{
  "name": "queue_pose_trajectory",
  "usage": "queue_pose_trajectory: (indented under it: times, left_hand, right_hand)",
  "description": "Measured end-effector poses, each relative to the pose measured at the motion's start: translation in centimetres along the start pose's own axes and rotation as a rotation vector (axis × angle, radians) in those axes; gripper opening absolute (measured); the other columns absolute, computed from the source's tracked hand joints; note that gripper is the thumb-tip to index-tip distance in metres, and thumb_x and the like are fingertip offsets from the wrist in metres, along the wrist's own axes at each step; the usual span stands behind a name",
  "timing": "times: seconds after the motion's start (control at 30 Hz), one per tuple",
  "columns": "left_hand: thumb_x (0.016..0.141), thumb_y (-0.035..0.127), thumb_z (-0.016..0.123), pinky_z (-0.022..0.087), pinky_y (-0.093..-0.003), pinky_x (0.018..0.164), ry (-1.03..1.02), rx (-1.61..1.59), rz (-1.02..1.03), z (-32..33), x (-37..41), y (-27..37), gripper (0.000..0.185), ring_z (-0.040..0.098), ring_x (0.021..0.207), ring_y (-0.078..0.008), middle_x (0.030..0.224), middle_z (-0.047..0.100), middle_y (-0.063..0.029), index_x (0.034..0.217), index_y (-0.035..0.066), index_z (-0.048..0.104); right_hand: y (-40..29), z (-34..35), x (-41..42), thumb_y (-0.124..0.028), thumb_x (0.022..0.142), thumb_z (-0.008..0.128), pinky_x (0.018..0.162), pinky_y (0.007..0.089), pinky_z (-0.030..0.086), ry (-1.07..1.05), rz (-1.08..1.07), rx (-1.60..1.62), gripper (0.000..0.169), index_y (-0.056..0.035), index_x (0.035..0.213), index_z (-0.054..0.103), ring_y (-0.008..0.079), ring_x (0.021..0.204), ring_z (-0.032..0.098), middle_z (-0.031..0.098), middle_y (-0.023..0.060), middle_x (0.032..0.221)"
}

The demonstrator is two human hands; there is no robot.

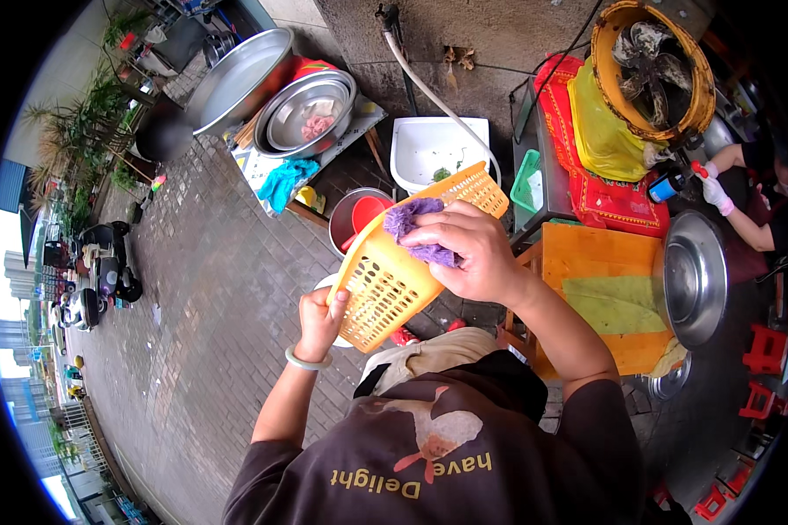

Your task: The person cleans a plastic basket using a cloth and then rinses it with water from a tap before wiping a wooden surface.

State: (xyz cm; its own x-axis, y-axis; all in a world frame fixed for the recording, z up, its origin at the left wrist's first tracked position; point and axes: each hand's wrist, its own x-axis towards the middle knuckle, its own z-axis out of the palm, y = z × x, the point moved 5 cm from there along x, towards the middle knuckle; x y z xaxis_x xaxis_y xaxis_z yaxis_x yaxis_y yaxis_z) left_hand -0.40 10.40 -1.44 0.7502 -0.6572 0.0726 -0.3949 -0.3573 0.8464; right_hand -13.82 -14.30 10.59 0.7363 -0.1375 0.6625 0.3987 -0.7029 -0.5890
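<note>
An orange plastic basket (382,289) with slotted sides is held tilted in front of my body. My left hand (322,318) grips its near left corner, thumb over the rim. In my right hand (469,252) is a bunched purple cloth (412,220), pressed against the basket's side near the rim. Beyond the basket stands a white sink (410,141) with some green leaf scraps (441,174) in it. A metal pot (337,223) with a red plastic dipper (369,213) is partly hidden behind the basket.
At left, a low table holds nested steel bowls (279,121), a large metal basin (236,85) and a teal cloth (285,182). A white hose (427,85) hangs over the sink. On the right are a wooden table (565,252), a steel basin (696,275) and a gloved person holding a bottle (666,188).
</note>
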Motion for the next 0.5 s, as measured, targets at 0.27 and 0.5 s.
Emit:
queue_pose_trajectory:
  times: [0.27, 0.5]
  left_hand:
    - [0.100, 0.038, 0.058, 0.044, -0.0273, 0.053, 0.013, -0.072, -0.133, 3.3, 0.9, 0.6, 0.045, 0.056, 0.057, -0.0099, 0.062, 0.063, -0.0028, 0.083, -0.002, 0.071]
    - [0.101, 0.056, 0.037, 0.056, -0.0290, 0.082, 0.208, -0.942, -0.474, 2.2, 2.8, 0.0, 0.065, 0.067, 0.095, -0.0155, 0.114, 0.067, -0.0092, 0.129, -0.001, 0.052]
  right_hand:
    - [-2.4, 1.9, 0.5, -0.017, 0.070, 0.069, 0.063, 0.0307, 0.049, -0.161, -0.219, -0.537, 0.022, -0.0148, 0.091, 0.070, 0.0187, 0.078, 0.058, 0.067, -0.0003, 0.101]
    - [1.2, 5.4, -8.3, -0.020, 0.078, 0.069, 0.063, 0.0298, 0.050, 0.207, -0.106, -0.539, 0.032, -0.0272, 0.108, 0.063, 0.0181, 0.079, 0.058, 0.058, -0.0024, 0.109]
